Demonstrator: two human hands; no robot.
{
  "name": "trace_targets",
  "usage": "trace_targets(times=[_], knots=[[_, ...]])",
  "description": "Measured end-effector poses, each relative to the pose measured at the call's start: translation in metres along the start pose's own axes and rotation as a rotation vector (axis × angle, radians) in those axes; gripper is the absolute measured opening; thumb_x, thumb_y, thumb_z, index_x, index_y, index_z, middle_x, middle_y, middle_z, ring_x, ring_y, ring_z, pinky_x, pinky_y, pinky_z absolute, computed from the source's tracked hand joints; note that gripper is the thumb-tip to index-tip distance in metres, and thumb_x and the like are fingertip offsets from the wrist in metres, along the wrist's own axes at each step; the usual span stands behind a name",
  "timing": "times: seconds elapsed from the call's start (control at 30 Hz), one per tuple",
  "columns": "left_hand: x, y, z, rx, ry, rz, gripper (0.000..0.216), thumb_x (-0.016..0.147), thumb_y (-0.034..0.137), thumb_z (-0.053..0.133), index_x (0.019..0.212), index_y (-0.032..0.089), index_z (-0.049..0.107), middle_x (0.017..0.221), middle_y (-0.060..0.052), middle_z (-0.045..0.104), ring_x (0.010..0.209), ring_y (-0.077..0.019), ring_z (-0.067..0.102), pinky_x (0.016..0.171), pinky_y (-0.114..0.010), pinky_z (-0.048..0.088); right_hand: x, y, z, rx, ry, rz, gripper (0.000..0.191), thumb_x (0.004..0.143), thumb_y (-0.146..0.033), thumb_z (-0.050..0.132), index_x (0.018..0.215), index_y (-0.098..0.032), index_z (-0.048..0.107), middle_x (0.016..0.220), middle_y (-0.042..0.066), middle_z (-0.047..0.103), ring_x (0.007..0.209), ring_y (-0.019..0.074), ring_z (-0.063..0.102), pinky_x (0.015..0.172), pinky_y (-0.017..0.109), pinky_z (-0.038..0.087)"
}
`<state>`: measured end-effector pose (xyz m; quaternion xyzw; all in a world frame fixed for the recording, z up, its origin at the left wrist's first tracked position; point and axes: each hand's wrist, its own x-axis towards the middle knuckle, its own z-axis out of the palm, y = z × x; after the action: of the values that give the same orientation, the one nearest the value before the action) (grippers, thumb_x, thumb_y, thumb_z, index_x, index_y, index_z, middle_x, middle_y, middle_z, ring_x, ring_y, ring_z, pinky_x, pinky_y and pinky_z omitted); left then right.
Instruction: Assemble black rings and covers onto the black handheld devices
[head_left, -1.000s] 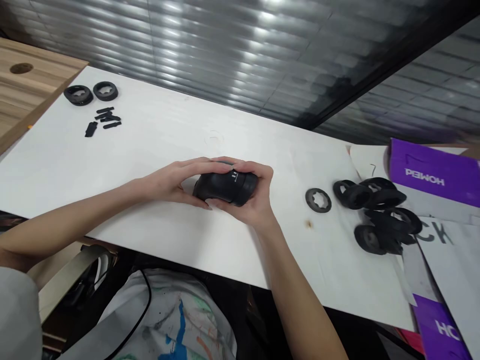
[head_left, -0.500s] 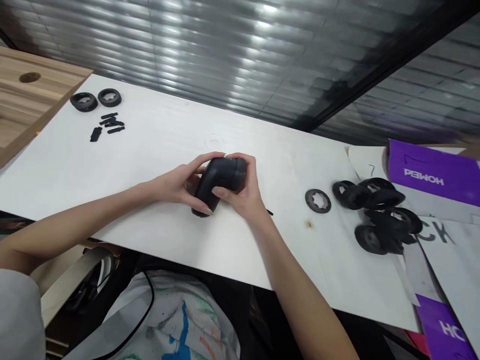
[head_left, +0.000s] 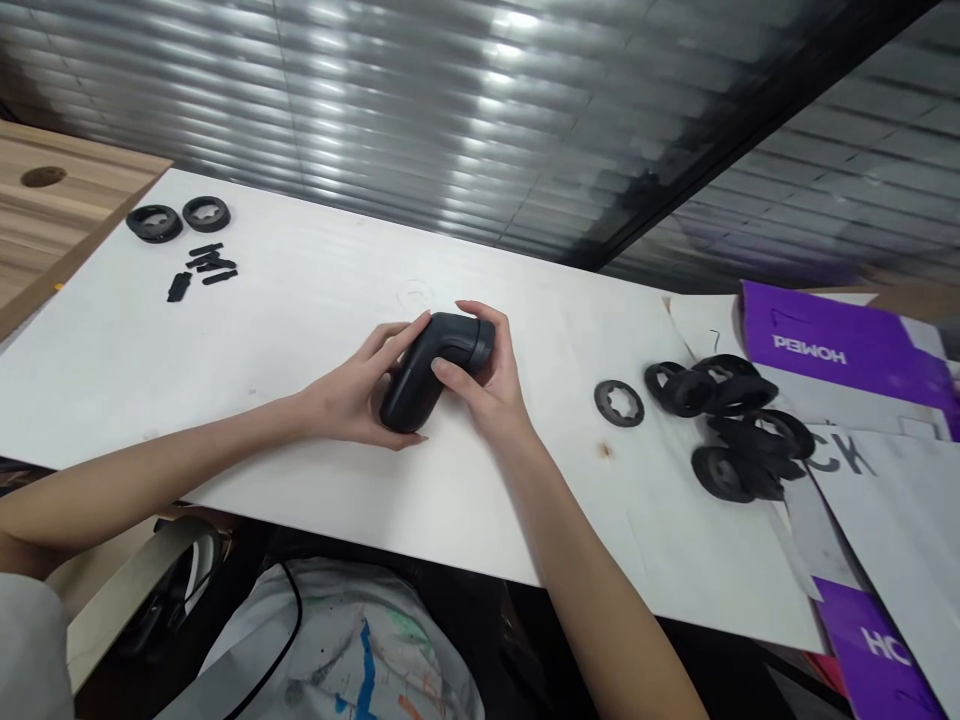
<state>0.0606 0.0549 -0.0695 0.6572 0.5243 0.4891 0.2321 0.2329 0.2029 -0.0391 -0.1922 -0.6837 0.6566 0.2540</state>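
A black, bent, elbow-shaped housing (head_left: 420,375) with a ringed round end is held between both hands above the white table (head_left: 322,500). My left hand (head_left: 367,385) is wrapped around its lower, longer part, thumb underneath and fingers along the far side. My right hand (head_left: 491,375) grips the ringed end at the upper right, with the thumb on the near side by the bend. Parts of the fingers behind the housing are hidden. To the right of my right hand lies a flat, dark ring with a notched inner edge (head_left: 619,403).
Several black rings and parts (head_left: 742,385) are heaped at the right, beside purple and white cardboard (head_left: 825,325). At the far left lie two ring stacks (head_left: 206,213) and several small black strips (head_left: 214,262). A wooden board (head_left: 75,200) borders the table's left end; a corrugated metal wall stands behind.
My left hand has shifted its hold on the housing, its thumb moving lower and fingertips coming onto the top near the bend. The view has moved slightly, shifting the surroundings left.
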Motion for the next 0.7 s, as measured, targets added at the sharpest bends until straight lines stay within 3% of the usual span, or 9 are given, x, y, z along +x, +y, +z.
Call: trace_targets(times=[0.1, 0.2, 0.3, 0.47, 0.7], knots=[[0.0, -0.003, -0.003, 0.152, 0.064, 0.206, 0.124, 0.081, 0.044, 0.098, 0.18, 0.034, 0.024, 0.178, -0.022, 0.034, 0.159, -0.0441, 0.048, 0.115, -0.054, 0.063, 0.002, 0.001, -0.001, 0.018, 0.048, -0.032, 0.071, 0.073, -0.064, 0.097, 0.124, -0.036, 0.055, 0.116, 0.003, 0.068, 0.104, 0.0268, 0.071, 0.092, 0.047, 0.066], [0.0, -0.003, -0.006, 0.219, 0.05, 0.303, 0.113, 0.091, 0.042, 0.092, 0.181, 0.028, 0.024, 0.178, -0.022, 0.038, 0.162, -0.0401, 0.045, 0.124, -0.051, 0.057, 0.003, 0.006, -0.003, 0.034, 0.056, -0.053, 0.081, 0.062, -0.061, 0.104, 0.122, -0.036, 0.055, 0.127, 0.003, 0.068, 0.112, 0.0282, 0.071, 0.093, 0.046, 0.066], [0.0, 0.0, -0.007, 0.231, 0.023, 0.331, 0.112, 0.095, 0.038, 0.089, 0.182, 0.027, 0.019, 0.18, -0.02, 0.033, 0.164, -0.0378, 0.042, 0.129, -0.049, 0.05, 0.002, 0.01, -0.003, 0.037, 0.07, -0.045, 0.09, 0.058, -0.061, 0.106, 0.127, -0.038, 0.052, 0.128, 0.003, 0.068, 0.111, 0.0284, 0.072, 0.088, 0.045, 0.067], [-0.001, -0.001, -0.007, 0.229, -0.014, 0.354, 0.113, 0.097, 0.034, 0.086, 0.182, 0.023, 0.013, 0.181, -0.023, 0.027, 0.166, -0.0391, 0.036, 0.132, -0.051, 0.045, -0.001, 0.012, -0.002, 0.021, 0.104, -0.029, 0.083, 0.063, -0.061, 0.104, 0.124, -0.037, 0.053, 0.121, 0.002, 0.069, 0.108, 0.0276, 0.072, 0.093, 0.047, 0.067], [-0.001, 0.001, -0.004, 0.226, 0.037, 0.346, 0.102, 0.101, 0.036, 0.081, 0.181, 0.021, 0.02, 0.179, -0.021, 0.035, 0.163, -0.0357, 0.043, 0.131, -0.046, 0.048, -0.003, 0.01, 0.003, 0.079, 0.123, -0.011, 0.075, 0.069, -0.055, 0.102, 0.122, -0.035, 0.054, 0.122, 0.002, 0.069, 0.111, 0.0258, 0.072, 0.1, 0.047, 0.064]])
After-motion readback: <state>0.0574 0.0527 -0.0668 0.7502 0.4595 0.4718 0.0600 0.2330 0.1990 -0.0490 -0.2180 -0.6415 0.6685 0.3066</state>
